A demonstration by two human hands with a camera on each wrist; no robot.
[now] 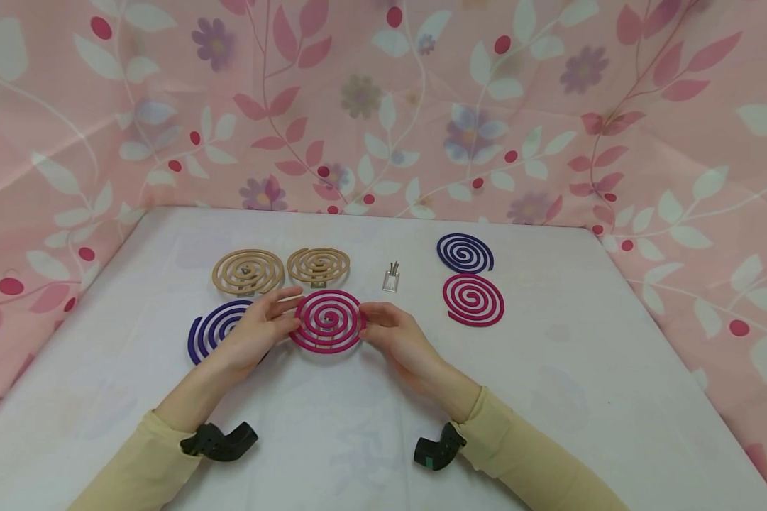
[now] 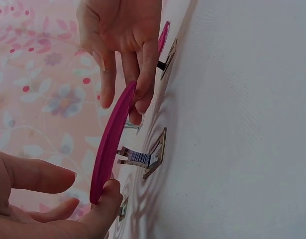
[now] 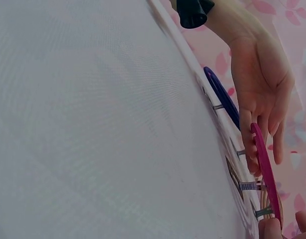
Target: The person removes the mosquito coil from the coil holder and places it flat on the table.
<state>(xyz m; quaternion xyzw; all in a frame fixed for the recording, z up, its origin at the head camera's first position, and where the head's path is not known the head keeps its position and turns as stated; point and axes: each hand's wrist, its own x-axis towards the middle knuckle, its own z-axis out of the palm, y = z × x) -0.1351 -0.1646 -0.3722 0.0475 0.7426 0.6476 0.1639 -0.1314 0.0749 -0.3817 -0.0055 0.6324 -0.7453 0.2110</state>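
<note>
A pink mosquito coil lies nearly level over a small metal stand, whose prongs meet or nearly meet its underside. At the coil's left edge is my left hand; one digit touches the rim from below, while other fingers extend apart from it. My right hand touches the opposite rim with loosely extended fingers, some on the coil's table side. Behind my left forearm, a dark blue coil sits partly hidden. Two tan coils, the left one and the right one, rest on stands farther back.
On the white-covered table, a bare metal stand is right of the tan coils. Farther right lie a dark blue coil and another pink coil. A pink floral cloth hangs behind the table.
</note>
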